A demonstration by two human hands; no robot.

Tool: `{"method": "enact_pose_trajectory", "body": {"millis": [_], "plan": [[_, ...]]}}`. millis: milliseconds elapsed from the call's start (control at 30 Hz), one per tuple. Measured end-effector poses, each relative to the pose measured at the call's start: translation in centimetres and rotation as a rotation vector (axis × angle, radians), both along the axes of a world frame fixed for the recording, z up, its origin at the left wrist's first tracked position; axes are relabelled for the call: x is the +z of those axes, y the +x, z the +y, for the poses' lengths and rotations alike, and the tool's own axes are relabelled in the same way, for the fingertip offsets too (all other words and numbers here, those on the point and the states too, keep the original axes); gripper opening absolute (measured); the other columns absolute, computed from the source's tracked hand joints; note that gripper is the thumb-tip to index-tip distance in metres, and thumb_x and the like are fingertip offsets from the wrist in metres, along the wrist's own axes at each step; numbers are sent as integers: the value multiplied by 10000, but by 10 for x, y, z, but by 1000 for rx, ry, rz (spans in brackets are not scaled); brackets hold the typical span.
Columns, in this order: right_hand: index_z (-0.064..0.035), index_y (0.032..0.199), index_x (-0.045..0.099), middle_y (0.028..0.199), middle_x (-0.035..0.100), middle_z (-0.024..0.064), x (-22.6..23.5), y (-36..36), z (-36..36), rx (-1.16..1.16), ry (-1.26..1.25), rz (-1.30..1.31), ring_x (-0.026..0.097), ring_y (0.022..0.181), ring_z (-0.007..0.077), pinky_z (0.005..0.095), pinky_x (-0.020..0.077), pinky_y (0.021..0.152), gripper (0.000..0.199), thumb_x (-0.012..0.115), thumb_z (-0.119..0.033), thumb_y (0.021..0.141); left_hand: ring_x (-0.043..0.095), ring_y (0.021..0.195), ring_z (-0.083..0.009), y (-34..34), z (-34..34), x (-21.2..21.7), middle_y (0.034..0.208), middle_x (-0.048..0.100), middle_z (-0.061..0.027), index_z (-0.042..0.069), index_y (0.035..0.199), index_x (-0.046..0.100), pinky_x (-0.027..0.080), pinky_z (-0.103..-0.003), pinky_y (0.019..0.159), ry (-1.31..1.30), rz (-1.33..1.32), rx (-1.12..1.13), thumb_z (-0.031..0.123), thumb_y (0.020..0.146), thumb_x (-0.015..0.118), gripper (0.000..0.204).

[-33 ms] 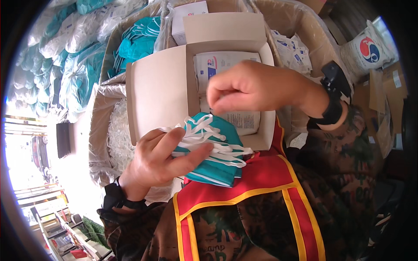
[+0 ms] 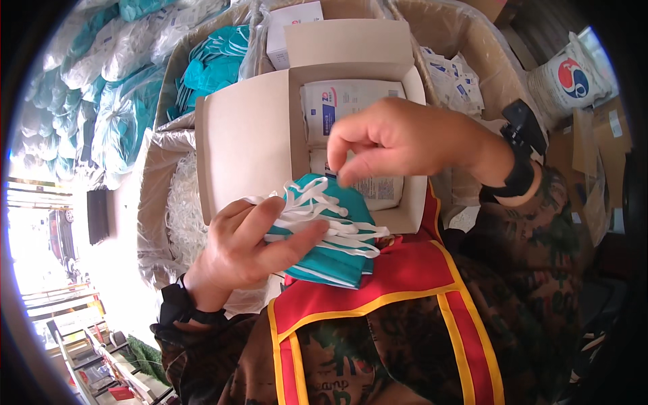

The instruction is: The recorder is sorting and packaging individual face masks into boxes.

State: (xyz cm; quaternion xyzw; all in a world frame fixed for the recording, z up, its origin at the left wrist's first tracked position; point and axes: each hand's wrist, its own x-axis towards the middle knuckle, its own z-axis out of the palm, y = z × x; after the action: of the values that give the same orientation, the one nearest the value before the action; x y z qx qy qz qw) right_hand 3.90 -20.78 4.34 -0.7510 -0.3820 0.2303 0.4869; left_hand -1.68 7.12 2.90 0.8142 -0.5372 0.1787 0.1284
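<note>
My left hand (image 2: 243,246) is closed on a stack of teal cloth pieces (image 2: 337,266) with white straps (image 2: 324,226), held against the near edge of an open carton. The straps lie in loops over the cloth, partly under my fingers. Above the far end of the stack, my right hand (image 2: 391,142) hovers with fingers curled in and thumb near the index fingertip. Whether anything is between those fingertips cannot be made out. Beneath it, the carton (image 2: 246,148) holds white printed packages (image 2: 354,91), partly hidden by my hand.
Plastic-lined bins surround the carton: one with teal cloth pieces (image 2: 216,64), one with white stringy material (image 2: 185,209), one with small white packets (image 2: 455,81). A white box (image 2: 293,30) stands behind. Bagged goods (image 2: 125,121) fill the far left; a white sack (image 2: 570,77) sits right.
My right hand has shifted slightly right and down, and the gap between thumb and curled fingers shows more. The left hand keeps its hold on the teal cloth pieces.
</note>
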Motion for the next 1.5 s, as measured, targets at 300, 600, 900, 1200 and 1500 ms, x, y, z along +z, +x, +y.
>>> {"method": "enact_pose_trajectory", "body": {"millis": [300, 600, 900, 1200, 1500], "plan": [[17, 996, 595, 732, 604, 2, -8, -27, 11, 28, 19, 353, 504, 641, 47, 235, 414, 581, 224, 679, -171, 910, 599, 583, -142, -2, -9, 3, 983, 506, -81, 278, 1127, 670, 524, -285, 558, 20, 24, -54, 201, 620, 745, 518], [-21, 962, 598, 717, 570, -23, -6, -21, 12, 60, 9, 513, 491, 634, 51, 231, 403, 576, 197, 586, -218, 966, 597, 601, -209, 0, -12, 6, 848, 484, -72, 232, 1114, 673, 531, -332, 541, -13, 31, -73, 262, 609, 797, 521], [-27, 912, 595, 673, 549, -24, -14, -25, 13, 48, 55, 357, 494, 606, 68, 247, 403, 560, 268, 587, -287, 979, 632, 607, -186, 2, -11, 13, 885, 562, -68, 152, 1141, 653, 533, -309, 564, -7, 75, -60, 163, 665, 718, 481], [-22, 859, 596, 618, 571, 83, 25, -59, -20, 76, -163, 274, 530, 527, 179, 313, 406, 513, 252, 577, -247, 970, 626, 582, -206, -1, 10, 7, 784, 574, -58, 30, 1101, 618, 532, -321, 530, -14, 157, 8, 187, 720, 727, 426], [-46, 813, 596, 608, 573, 87, 42, -92, -69, 14, -164, 190, 579, 515, 251, 332, 420, 479, 159, 607, -153, 930, 611, 544, -197, -2, 37, 0, 765, 600, -66, 51, 978, 631, 521, -299, 486, -22, 139, 42, 282, 769, 736, 329]]}}
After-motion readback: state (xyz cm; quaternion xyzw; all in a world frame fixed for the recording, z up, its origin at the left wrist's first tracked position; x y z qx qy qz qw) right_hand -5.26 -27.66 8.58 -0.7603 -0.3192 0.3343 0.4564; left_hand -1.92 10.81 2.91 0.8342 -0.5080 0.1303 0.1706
